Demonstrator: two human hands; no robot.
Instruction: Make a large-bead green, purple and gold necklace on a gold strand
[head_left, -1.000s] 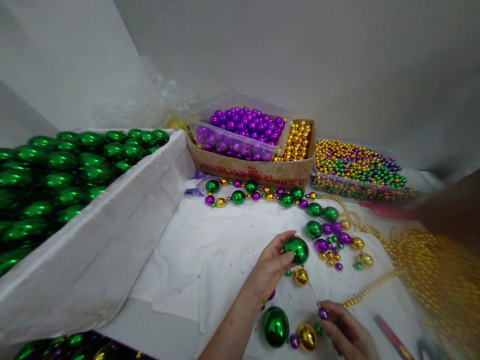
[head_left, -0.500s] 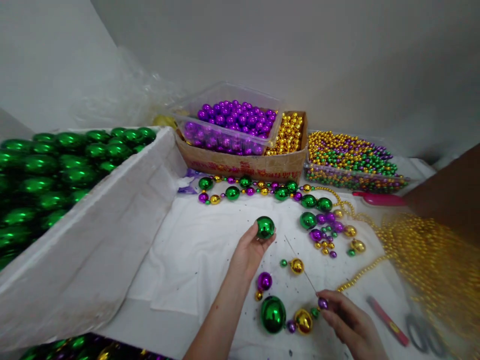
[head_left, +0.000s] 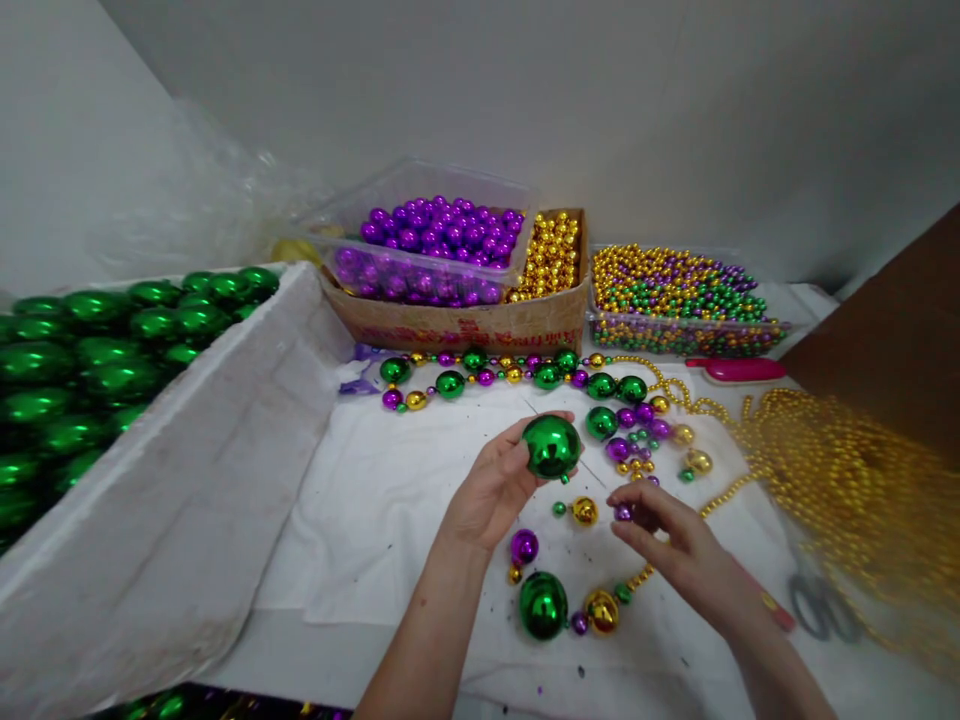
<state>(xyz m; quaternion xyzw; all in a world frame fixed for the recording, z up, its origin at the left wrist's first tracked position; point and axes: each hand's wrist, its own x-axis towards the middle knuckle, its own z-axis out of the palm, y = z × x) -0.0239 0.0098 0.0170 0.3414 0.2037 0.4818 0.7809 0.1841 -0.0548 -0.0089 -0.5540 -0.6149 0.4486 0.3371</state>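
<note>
My left hand (head_left: 495,490) holds a large shiny green bead (head_left: 551,447) above the white cloth (head_left: 390,510). My right hand (head_left: 675,545) pinches a small purple bead (head_left: 622,512) and a thin needle that runs up toward the green bead. Below the hands lie a strung green bead (head_left: 542,605), a gold bead (head_left: 601,611) and a purple bead (head_left: 524,546). A loose gold bead (head_left: 584,511) sits between my hands.
A white box of large green beads (head_left: 112,350) fills the left. At the back stand a purple bead tub (head_left: 427,240), gold beads (head_left: 551,255) in a cardboard box and a mixed bead tray (head_left: 675,290). Gold strands (head_left: 840,490), scissors (head_left: 821,605) and a finished strand (head_left: 517,375) lie around.
My left hand brought the green bead toward the needle. My right hand rose from the cloth's near edge up to the middle, carrying the needle and purple bead.
</note>
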